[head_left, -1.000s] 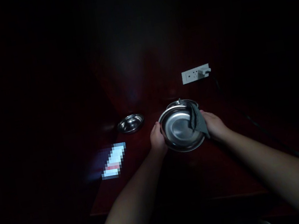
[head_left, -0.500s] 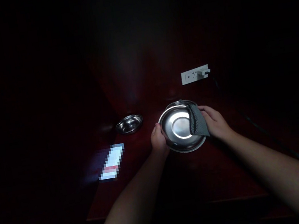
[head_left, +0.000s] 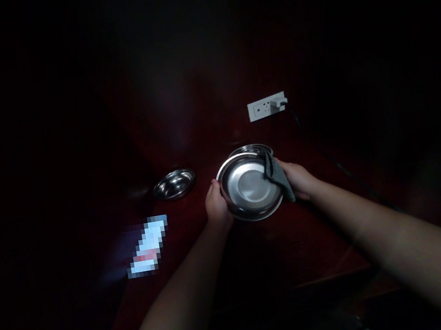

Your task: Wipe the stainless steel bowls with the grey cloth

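Shallow steel bowl held tilted above a dark red tabletop.
The left grip closes on the bowl's left rim; the right grip, its fingers mostly hidden, closes on a grey cloth draped over the right rim. The bowl is probably light, stiff and slippery, best held by opposite edges. Beyond: a left-hand metal bowl, another dish partly hidden, and a wall socket.

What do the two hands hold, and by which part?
A metal bowl: the left hand grips its left rim; the right hand holds a gray cloth over its right rim.
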### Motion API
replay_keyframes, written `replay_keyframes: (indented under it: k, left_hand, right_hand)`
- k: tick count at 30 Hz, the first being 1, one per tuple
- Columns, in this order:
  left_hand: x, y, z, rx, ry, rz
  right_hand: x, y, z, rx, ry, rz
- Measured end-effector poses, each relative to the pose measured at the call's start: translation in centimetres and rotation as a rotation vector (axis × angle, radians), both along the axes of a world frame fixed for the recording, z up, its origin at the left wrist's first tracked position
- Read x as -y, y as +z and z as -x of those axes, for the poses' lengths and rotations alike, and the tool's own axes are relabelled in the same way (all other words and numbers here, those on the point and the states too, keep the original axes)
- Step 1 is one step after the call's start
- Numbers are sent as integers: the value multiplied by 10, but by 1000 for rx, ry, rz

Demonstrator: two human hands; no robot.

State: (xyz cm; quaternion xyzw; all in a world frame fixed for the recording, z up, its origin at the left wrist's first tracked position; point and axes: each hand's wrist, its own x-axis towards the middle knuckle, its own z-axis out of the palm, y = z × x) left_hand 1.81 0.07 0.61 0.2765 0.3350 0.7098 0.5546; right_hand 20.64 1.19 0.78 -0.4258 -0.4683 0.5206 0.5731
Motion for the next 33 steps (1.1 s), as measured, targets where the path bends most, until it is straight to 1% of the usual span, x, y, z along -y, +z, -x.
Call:
replay_keyframes:
  k: [5, 7, 9, 11, 13, 17, 19, 21, 23, 25, 26, 28, 29, 30, 33]
  left_hand:
    - [-2, -1, 1, 3, 13, 5]
    - [-4, -2, 2, 12, 4, 2]
    - [-4, -3, 3, 19, -15, 1]
    - [-5, -2, 3, 25, -27, 1]
    - [-5, -1, 4, 33, -36, 7]
    - [-5, 2, 6, 48, -74, 11]
    - [-5, 2, 7, 26, -59, 3]
    - [-4, 2, 7, -50, 2, -10]
    - [-3, 2, 7, -167, 41, -26]
    - [-1, 3, 7, -295, 32, -12]
    - [0, 4, 7, -350, 18, 16]
    - [4, 7, 7, -422, 12, 102]
    - [6, 9, 7, -426, -48, 147]
    - [8, 11, 8, -422, -138, 191]
    - [14, 15, 12, -412, -466, 323]
  right_hand:
    - [-2, 4, -7, 352, -200, -288]
    - [-2, 8, -10, 449, -218, -343]
    - [-1, 11, -12, 490, -208, -367]
    - [-1, 11, -12, 472, -183, -372]
    - [0, 9, -11, 378, -134, -352]
    - [6, 7, -2, 121, -32, -197]
    - [10, 9, 4, 51, -21, -151]
    - [15, 14, 7, 30, -27, -189]
    - [18, 20, 7, 69, -91, -274]
    - [22, 27, 2, 162, -191, -381]
    - [25, 29, -1, 222, -241, -436]
    - [30, 34, -6, 369, -299, -548]
    - [33, 35, -8, 440, -292, -592]
    - [35, 36, -9, 516, -253, -624]
    - [40, 36, -7, 697, -51, -688]
